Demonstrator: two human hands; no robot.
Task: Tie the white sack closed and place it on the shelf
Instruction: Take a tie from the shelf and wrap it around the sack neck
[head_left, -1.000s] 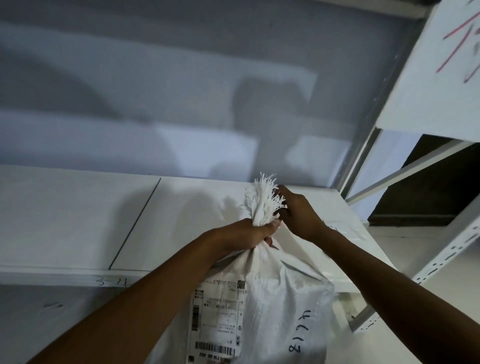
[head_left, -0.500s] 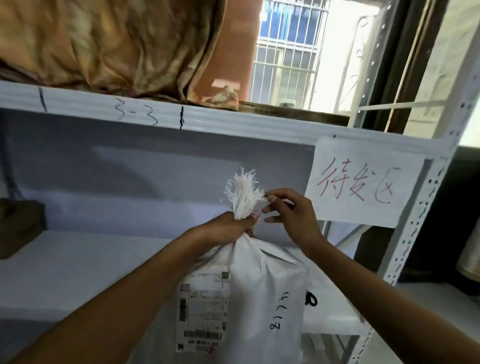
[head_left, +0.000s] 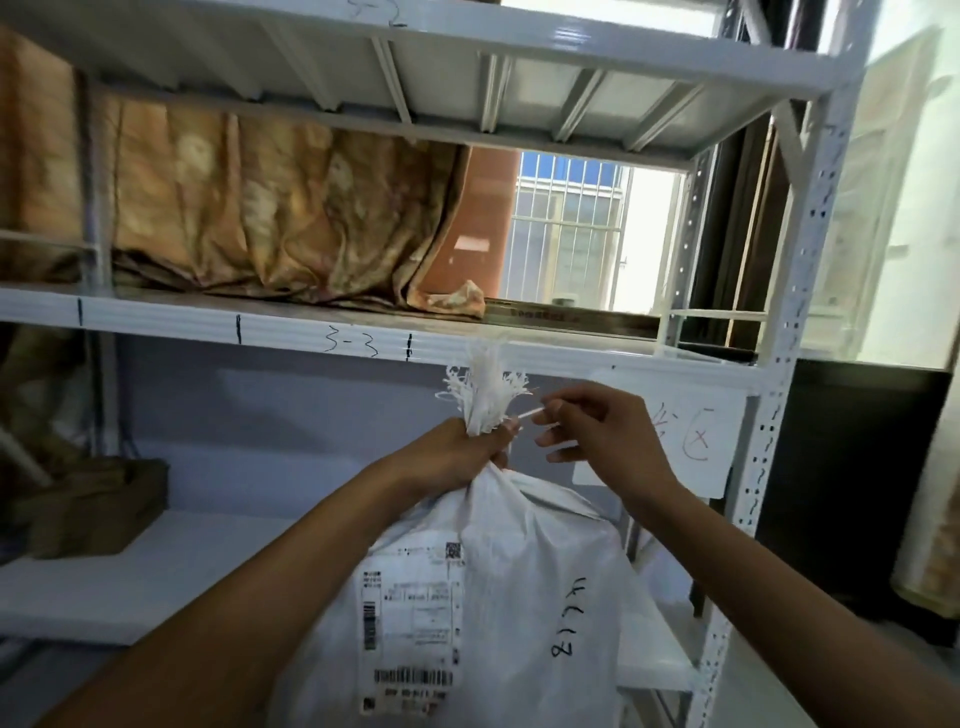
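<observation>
A white woven sack (head_left: 519, 582) with a shipping label and black handwriting hangs in front of the white metal shelf (head_left: 171, 571). Its frayed mouth (head_left: 485, 389) is bunched together and sticks up above my left hand (head_left: 457, 457), which is clenched round the sack's neck. My right hand (head_left: 602, 436) is just right of the neck, pinching a thin white tie strip (head_left: 530, 414) between thumb and forefinger; the strip runs from the fingers to the neck.
The rack's upper shelf (head_left: 260, 325), marked 3-3, holds a draped brownish cloth (head_left: 270, 218). A brown box (head_left: 93, 504) sits on the lower shelf at left. A paper sign with red writing (head_left: 691, 441) hangs by the perforated right post (head_left: 769, 467). A barred window is behind.
The view has tilted upward, bringing the upper shelf and window into sight. My right hand has moved off the frayed mouth and drawn a thin tie strip out to the right.
</observation>
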